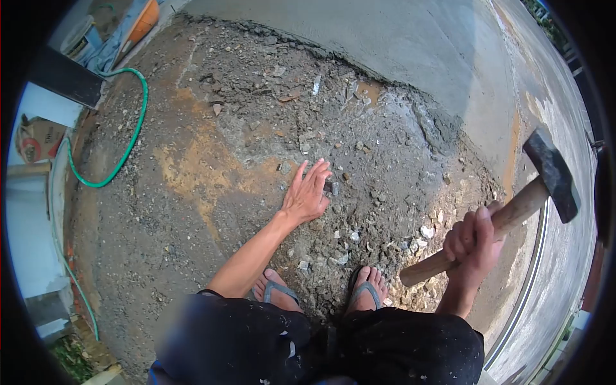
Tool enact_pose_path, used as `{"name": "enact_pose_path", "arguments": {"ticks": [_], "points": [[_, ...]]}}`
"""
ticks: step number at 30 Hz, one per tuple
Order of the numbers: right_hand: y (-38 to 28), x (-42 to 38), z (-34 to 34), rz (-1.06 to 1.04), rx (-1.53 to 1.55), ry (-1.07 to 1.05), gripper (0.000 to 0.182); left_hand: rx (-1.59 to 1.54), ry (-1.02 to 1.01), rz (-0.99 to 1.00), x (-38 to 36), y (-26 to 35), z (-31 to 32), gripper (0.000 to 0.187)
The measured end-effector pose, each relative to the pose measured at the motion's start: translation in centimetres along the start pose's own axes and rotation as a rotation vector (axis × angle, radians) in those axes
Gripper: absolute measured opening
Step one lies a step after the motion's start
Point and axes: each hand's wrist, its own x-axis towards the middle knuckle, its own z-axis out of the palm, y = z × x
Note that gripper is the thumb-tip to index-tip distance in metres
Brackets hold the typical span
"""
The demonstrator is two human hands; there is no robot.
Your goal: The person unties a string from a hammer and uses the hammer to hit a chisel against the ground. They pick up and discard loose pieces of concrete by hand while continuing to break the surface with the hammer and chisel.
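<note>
My right hand (473,247) grips the wooden handle of a hammer (518,208), raised on the right with its dark metal head up and away from me. My left hand (308,196) reaches down to the rubble in front of my feet, palm down, fingers stretched out. Beside its thumb and fingertips is a small dark grey stone (331,187). Around that hand lies rough grey-brown ground (366,173) strewn with gravel and broken pieces. Several pale stone chips (420,240) are scattered between my right foot and the hammer.
Smooth wet-looking concrete (398,38) with a ragged edge spans the far side. A green hose (142,109) curls on the left. Behind it are an orange container (142,22), a bucket (80,38) and a brown bag (40,139). My sandalled feet (367,289) stand close to the rubble.
</note>
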Motion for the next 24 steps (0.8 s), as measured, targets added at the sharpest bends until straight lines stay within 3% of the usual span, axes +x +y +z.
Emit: {"name": "enact_pose_path", "arguments": {"ticks": [2,5,6,8,9,10,12,14,17,18,19,21,22,23,24], "points": [[-2.4,1.5,0.6,-0.305,0.178,-0.045,0.022,0.006,-0.001,-0.002,0.0,-0.1,0.0,0.063],[5.9,0.2,0.9,-0.418,0.246,-0.085,0.023,0.005,0.012,0.006,-0.1,0.2,-0.5,0.063],[12.1,-2.5,1.5,-0.269,0.203,-0.083,0.020,0.001,0.031,0.011,-0.1,0.4,-0.4,0.063],[24.7,-7.7,-1.6,0.423,-0.506,-0.132,0.020,-0.047,-0.006,-0.013,-0.1,0.0,-0.3,0.064],[22.2,-7.1,-0.5,0.766,-0.302,-0.164,0.020,-0.040,-0.008,0.003,-0.2,-0.1,-0.4,0.068],[20.9,-6.1,-0.1,0.752,-0.292,-0.170,0.020,-0.026,-0.002,0.011,0.2,-0.4,-0.7,0.068],[18.1,-5.0,-1.9,0.884,-0.023,0.011,0.019,-0.022,-0.035,0.013,-0.4,0.0,-0.5,0.072],[12.8,-3.3,-2.0,0.692,-0.059,0.047,0.020,0.002,-0.020,0.035,0.6,-0.8,-0.9,0.071],[4.5,-0.2,-1.3,0.204,0.049,0.095,0.022,-0.042,-0.015,0.029,-0.5,-0.2,-0.5,0.069],[3.1,0.5,-1.0,0.041,0.072,0.132,0.023,-0.045,-0.026,0.027,-0.5,-0.3,-0.6,0.069],[3.5,1.2,-0.6,0.051,0.068,0.140,0.023,-0.067,-0.012,0.027,-0.4,-0.3,-0.7,0.070],[5.1,1.4,0.0,-0.256,0.161,0.161,0.024,-0.103,-0.013,0.024,-0.7,-0.2,-0.7,0.071],[9.0,-0.1,0.4,-0.254,0.134,0.135,0.028,-0.057,0.006,-0.001,-0.7,-0.4,-0.8,0.071],[13.8,-2.9,1.2,-0.110,0.070,0.051,0.025,-0.008,0.035,-0.022,-0.6,-0.5,-0.9,0.071],[21.8,-6.4,-0.8,0.078,-0.260,0.037,0.022,-0.013,0.041,-0.018,-0.8,-0.2,-0.7,0.071]]}}
